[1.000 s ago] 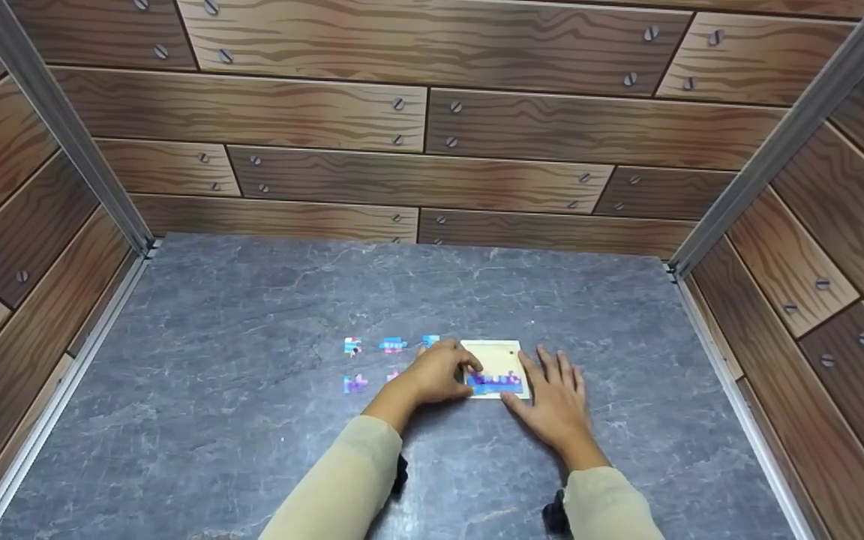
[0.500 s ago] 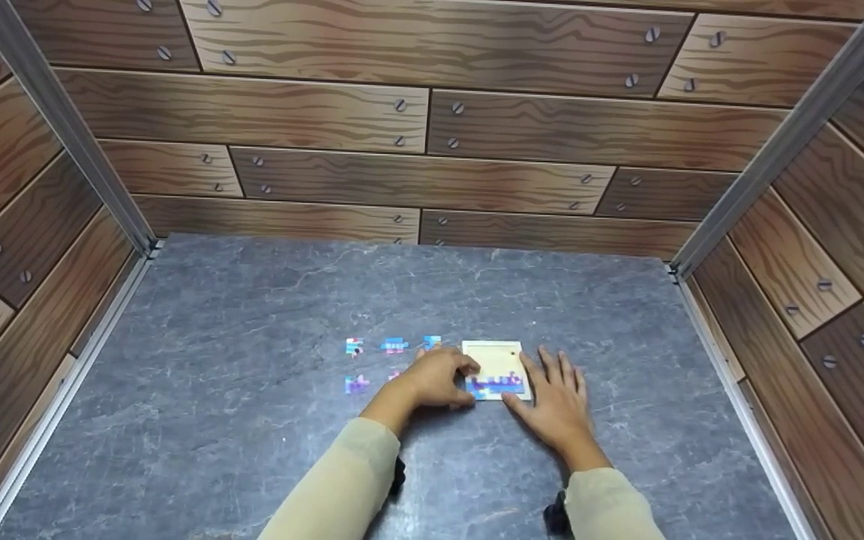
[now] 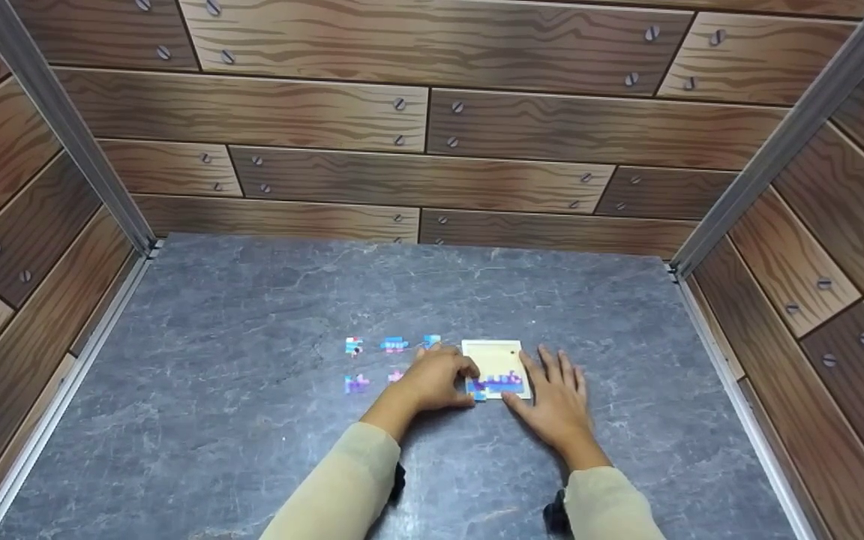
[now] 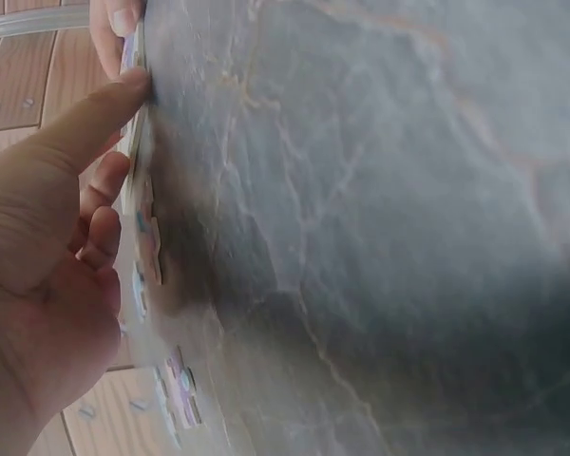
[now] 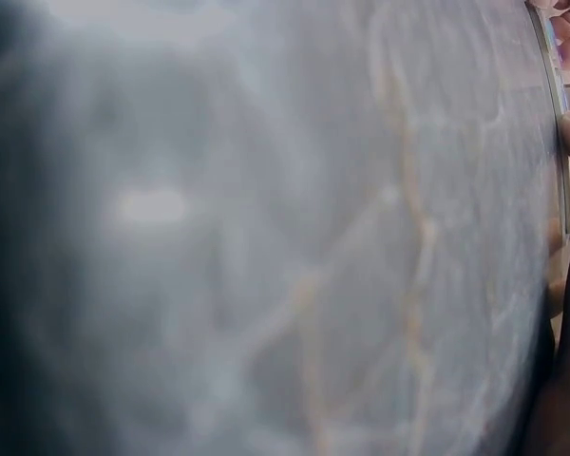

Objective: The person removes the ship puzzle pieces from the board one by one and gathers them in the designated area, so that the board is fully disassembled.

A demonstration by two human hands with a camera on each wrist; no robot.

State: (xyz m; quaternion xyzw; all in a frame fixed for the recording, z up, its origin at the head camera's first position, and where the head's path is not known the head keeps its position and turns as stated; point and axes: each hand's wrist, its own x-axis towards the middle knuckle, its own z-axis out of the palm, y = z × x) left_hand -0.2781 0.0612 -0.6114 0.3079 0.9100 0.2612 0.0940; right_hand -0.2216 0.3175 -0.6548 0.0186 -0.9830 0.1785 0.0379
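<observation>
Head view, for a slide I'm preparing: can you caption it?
Left hand and right hand flank a partly filled puzzle tray, loose pieces to its left on a marbled surface.

Grey bench (image 3: 237,300) under the left hand (image 3: 436,379) and right hand (image 3: 558,405), kinda marbled with pale veins. Way past both there's a wood-plank back wall (image 3: 312,116) with slotted screw heads (image 3: 400,104). Matching side walls (image 3: 42,322) flank the hands, grey metal posts (image 3: 64,124) in the corners ahead.
</observation>
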